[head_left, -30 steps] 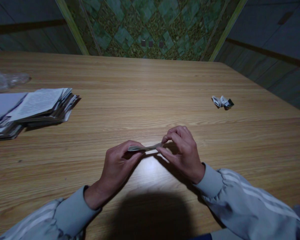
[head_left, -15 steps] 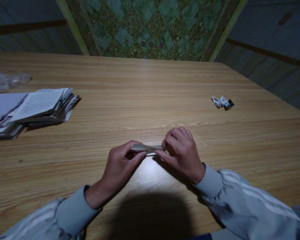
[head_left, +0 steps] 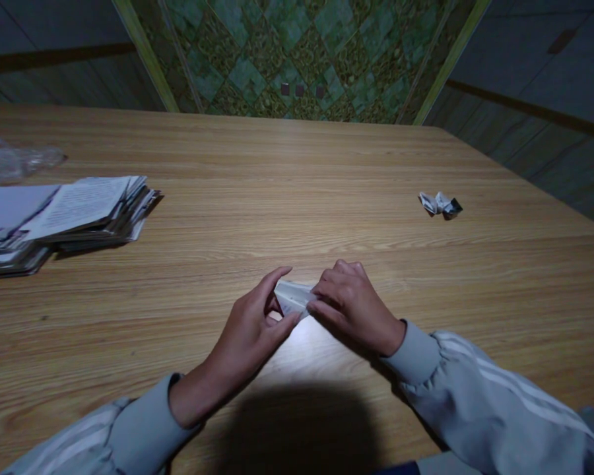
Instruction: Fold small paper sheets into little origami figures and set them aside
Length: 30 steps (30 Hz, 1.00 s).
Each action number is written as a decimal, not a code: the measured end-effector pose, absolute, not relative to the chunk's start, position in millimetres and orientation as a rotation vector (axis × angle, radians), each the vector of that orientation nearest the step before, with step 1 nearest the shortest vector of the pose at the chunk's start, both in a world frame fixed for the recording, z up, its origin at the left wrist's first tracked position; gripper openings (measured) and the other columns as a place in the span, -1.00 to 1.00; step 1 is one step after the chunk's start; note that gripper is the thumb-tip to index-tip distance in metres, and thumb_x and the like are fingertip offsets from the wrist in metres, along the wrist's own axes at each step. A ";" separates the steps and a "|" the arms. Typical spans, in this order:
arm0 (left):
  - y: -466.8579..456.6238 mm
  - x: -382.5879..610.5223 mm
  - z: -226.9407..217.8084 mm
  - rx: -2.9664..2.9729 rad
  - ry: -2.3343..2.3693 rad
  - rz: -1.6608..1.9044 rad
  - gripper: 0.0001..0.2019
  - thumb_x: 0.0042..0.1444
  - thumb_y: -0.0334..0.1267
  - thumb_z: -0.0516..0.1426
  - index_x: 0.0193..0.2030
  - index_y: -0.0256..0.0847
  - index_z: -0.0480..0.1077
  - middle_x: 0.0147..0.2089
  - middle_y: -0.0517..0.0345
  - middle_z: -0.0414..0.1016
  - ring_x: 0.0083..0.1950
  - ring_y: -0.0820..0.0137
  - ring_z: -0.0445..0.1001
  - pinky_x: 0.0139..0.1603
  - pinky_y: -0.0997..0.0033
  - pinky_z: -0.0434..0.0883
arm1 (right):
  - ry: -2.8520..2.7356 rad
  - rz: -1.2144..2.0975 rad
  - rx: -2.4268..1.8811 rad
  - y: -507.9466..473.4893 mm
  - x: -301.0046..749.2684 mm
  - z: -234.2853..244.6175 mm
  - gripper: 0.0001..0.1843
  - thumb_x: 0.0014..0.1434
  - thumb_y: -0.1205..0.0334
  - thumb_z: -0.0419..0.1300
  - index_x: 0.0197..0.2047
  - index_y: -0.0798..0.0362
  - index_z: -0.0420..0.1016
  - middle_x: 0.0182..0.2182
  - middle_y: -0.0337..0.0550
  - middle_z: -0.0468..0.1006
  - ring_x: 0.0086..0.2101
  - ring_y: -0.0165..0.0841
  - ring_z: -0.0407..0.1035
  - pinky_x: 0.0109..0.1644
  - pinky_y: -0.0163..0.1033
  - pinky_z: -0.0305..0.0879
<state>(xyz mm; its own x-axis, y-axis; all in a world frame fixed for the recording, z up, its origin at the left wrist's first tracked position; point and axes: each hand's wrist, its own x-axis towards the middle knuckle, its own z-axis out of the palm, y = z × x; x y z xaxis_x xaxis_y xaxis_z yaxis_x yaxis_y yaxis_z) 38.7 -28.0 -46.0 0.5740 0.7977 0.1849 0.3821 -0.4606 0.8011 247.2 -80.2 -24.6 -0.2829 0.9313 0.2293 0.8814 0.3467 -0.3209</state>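
Between my hands, just above the wooden table, is a small folded piece of paper (head_left: 293,298), pale grey-white with faint print on its lower flap. My right hand (head_left: 354,302) pinches its right end between thumb and curled fingers. Around the left end sits my left hand (head_left: 257,320), its thumb touching the lower edge. The left index finger is raised and stretched out past the paper's top edge, with a gap showing between finger and thumb. The other left fingers are partly hidden behind the paper.
A stack of papers and booklets (head_left: 86,208) lies at the left, with a clear plastic bag (head_left: 14,161) behind it. Small folded paper pieces (head_left: 440,204) rest at the right. The wooden table (head_left: 287,178) reaches back towards a green patterned wall (head_left: 297,53).
The paper has tilted so that its flat, printed face shows instead of its edge. My left index finger has lifted off it and straightened. The right hand has shifted slightly left.
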 end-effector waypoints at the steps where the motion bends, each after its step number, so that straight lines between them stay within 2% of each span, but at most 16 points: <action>1: -24.8 37.8 -45.9 2.182 0.922 0.752 -0.53 0.23 -0.21 0.20 0.26 -0.19 0.29 -0.09 0.05 0.54 -0.16 0.31 0.53 -0.17 0.34 0.49 | -2.239 0.245 -1.602 -78.4 248.2 -26.8 -0.79 0.34 0.18 0.21 -0.32 0.07 0.52 -0.37 -0.19 0.51 -0.24 -0.28 0.24 -0.14 -0.16 -0.06; 3: -16.1 36.2 -45.6 2.390 0.878 0.821 -0.61 0.27 -0.21 0.17 0.21 -0.23 0.35 0.17 -0.11 0.43 0.16 0.17 0.42 0.12 0.15 0.42 | -2.225 0.346 -1.612 -74.1 249.6 -31.0 -0.84 0.33 0.20 0.23 -0.28 0.08 0.52 -0.35 -0.19 0.54 -0.22 -0.27 0.27 -0.12 -0.16 -0.04; 4: -11.1 35.7 -45.7 2.473 0.862 0.852 -0.62 0.29 -0.22 0.15 0.21 -0.24 0.35 0.25 -0.15 0.37 0.26 0.12 0.34 0.21 0.08 0.36 | -2.213 0.385 -1.615 -71.9 250.1 -32.8 -0.87 0.32 0.21 0.24 -0.24 0.07 0.53 -0.33 -0.18 0.55 -0.21 -0.27 0.28 -0.11 -0.17 -0.03; 6: -1.3 35.2 -46.5 2.583 0.820 0.842 -0.63 0.32 -0.26 0.11 0.24 -0.25 0.33 0.31 -0.16 0.32 0.32 0.10 0.26 0.28 0.02 0.27 | -2.182 0.445 -1.611 -68.1 250.3 -35.2 -0.90 0.31 0.23 0.25 -0.17 0.07 0.54 -0.28 -0.15 0.56 -0.18 -0.25 0.30 -0.08 -0.16 -0.01; 9: 9.4 35.0 -49.4 2.626 0.714 0.727 -0.71 0.37 -0.26 0.07 0.18 -0.21 0.38 0.16 -0.07 0.48 0.18 0.17 0.37 0.18 0.08 0.32 | -2.137 0.514 -1.606 -64.6 249.5 -35.9 -0.86 0.29 0.27 0.26 -0.08 0.08 0.55 -0.23 -0.12 0.57 -0.15 -0.24 0.32 -0.05 -0.15 0.03; 12: 13.5 34.5 -52.0 2.620 0.661 0.628 -0.75 0.37 -0.23 0.09 0.12 -0.17 0.42 0.02 0.02 0.55 0.04 0.21 0.41 0.06 0.15 0.33 | -2.084 0.558 -1.613 -63.4 248.4 -35.0 -0.88 0.27 0.33 0.27 -0.11 0.09 0.57 -0.26 -0.15 0.59 -0.18 -0.26 0.34 -0.06 -0.15 0.05; 16: 12.8 34.3 -52.3 2.655 0.675 0.593 -0.80 0.31 -0.26 0.15 0.04 -0.13 0.48 -0.09 0.07 0.53 -0.03 0.21 0.40 0.00 0.17 0.27 | -2.023 0.556 -1.647 -63.4 248.8 -35.5 -0.97 0.22 0.32 0.33 -0.24 0.08 0.59 -0.36 -0.22 0.58 -0.27 -0.32 0.34 -0.12 -0.19 0.05; 21: 14.9 34.7 -54.3 2.669 0.697 0.624 -0.92 0.30 -0.26 0.16 -0.17 -0.16 0.49 -0.22 0.11 0.51 -0.12 0.25 0.39 -0.07 0.22 0.27 | -2.008 0.485 -1.651 -65.4 253.4 -39.0 -0.95 0.17 0.31 0.38 -0.31 0.07 0.58 -0.45 -0.25 0.54 -0.34 -0.36 0.31 -0.17 -0.23 0.05; 27: 21.1 33.0 -56.9 2.620 0.685 0.657 -0.90 0.30 -0.30 0.16 -0.25 -0.19 0.48 -0.29 0.11 0.50 -0.19 0.28 0.39 -0.14 0.27 0.30 | -2.092 0.364 -1.629 -69.4 256.8 -39.1 -0.90 0.20 0.36 0.34 -0.37 0.09 0.55 -0.44 -0.21 0.54 -0.32 -0.33 0.33 -0.18 -0.24 0.09; 30: 22.4 31.5 -56.0 2.664 0.623 0.657 -0.86 0.33 -0.30 0.13 -0.27 -0.22 0.47 -0.30 0.09 0.48 -0.20 0.27 0.38 -0.17 0.29 0.30 | -2.241 0.193 -1.615 -72.5 255.5 -36.1 -0.88 0.22 0.35 0.33 -0.38 0.10 0.54 -0.43 -0.17 0.54 -0.31 -0.31 0.30 -0.20 -0.22 0.07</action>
